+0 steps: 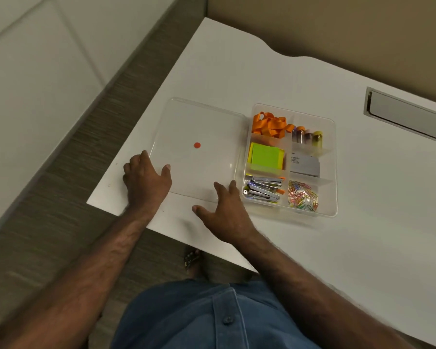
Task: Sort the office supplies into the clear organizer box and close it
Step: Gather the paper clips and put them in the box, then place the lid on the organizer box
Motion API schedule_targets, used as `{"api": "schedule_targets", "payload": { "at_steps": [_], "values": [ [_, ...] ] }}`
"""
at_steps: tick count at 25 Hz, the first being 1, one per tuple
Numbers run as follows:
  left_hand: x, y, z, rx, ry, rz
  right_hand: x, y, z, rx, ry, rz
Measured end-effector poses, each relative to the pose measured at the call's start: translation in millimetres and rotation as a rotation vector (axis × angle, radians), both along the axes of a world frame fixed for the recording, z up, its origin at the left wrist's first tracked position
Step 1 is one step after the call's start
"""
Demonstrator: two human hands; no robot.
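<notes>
Two released grips, left hand (pixel 144 180) and right hand (pixel 223 210), touching clear lid (pixel 199 127) beside filled organizer box (pixel 330 197)

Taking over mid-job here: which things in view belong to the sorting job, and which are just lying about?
Part of the job:
organizer box
clear lid, lying open beside the box
orange ribbon
sticky notes
staplers
paper clips
cards
small bottles
left hand and right hand, at the lid's near edge

Just there:
desk cable hatch
</notes>
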State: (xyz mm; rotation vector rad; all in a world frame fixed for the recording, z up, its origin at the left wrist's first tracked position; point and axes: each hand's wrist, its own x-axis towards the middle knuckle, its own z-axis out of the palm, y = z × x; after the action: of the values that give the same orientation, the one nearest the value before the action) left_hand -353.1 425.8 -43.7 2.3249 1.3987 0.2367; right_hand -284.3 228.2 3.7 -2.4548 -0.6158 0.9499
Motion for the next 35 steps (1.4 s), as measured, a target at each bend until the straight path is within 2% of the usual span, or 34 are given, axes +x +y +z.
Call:
{"api": "schedule_targets", "payload": {
  "at_steps": [6, 11, 14, 21, 28, 35],
  "values": [
    [3.0, 18.0, 1.5, -0.038, -0.114, 0.037, -3.6, 7.0, -6.1, 0.021, -0.012, -0.002],
    [3.3, 37.9, 0.1, -0.277, -0.243, 0.173, -0.1, 2.4, 1.4, 0.132, -0.058, -0.039],
    [-3.8, 40.8, 5.1, -0.355, -0.333, 0.225, 3.5, 1.6, 5.4, 0.192, -0.069, -0.069],
    [-32.6, 34.4, 50.7, -0.284, -0.442, 0.252, 18.6, 0.0, 31.4, 0.376, -0.063, -0.126],
    [13.2, -10.8, 95.0, -0.318, -0.617, 0.184, 85.7, -42.8, 72.4, 0.518, -0.126, -0.438],
    [91.1, -92.9, 80.6, -0.454, -0.683, 0.042, 148.4, -132.7, 62.3, 0.493, -0.206, -0.664]
  ]
}}
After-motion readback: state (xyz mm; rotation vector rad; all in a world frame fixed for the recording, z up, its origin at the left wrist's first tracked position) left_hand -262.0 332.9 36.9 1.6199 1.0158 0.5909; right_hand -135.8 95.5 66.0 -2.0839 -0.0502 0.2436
